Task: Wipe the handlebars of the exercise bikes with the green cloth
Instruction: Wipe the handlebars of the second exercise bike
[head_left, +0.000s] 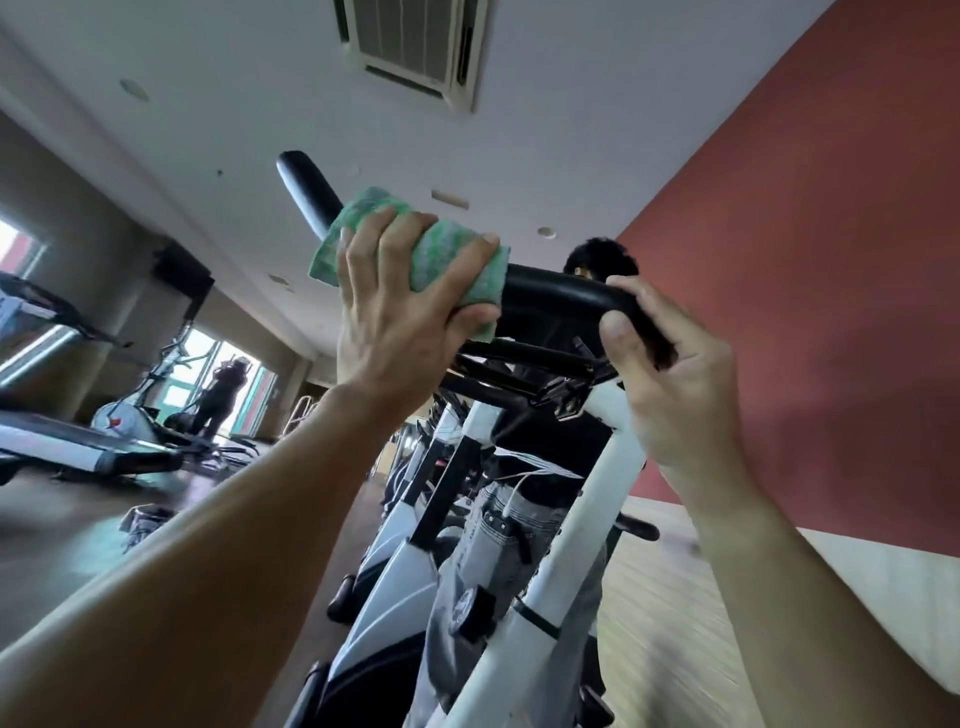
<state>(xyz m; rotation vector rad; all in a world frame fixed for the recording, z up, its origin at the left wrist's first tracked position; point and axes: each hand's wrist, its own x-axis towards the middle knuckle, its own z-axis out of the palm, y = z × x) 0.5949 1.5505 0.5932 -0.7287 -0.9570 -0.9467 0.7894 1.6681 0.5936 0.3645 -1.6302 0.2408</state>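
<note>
The green cloth (415, 249) is wrapped over the black handlebar (550, 293) of the nearest exercise bike, on the stretch where the bar bends up toward its left horn. The left hand (400, 312) has its grip clamped around cloth and bar together, fingers over the top and thumb underneath. Folding the cloth round the tube this way likely lets one stroke clean the whole circumference rather than a single face.

To the right of the cloth on the same handlebar, the right hand (670, 374) grips the bare bar end, fingers curled over and thumb beneath. I judge this hold is there to steady the bar, and perhaps the person, against the pull of the wiping hand.

Below the handlebar, the bike's white frame post (582, 499) slopes down toward the floor, and more exercise bikes (410, 499) line up beyond it. Behind the handlebar stands a person in a dark top and grey jeans (519, 519). Further left of the handlebar are treadmills (78, 447) and an elliptical trainer, with another person by a bright doorway. Above the handlebar, a ceiling air-conditioning unit (410, 47) is set in the ceiling; a red wall (805, 260) lies to its right.
</note>
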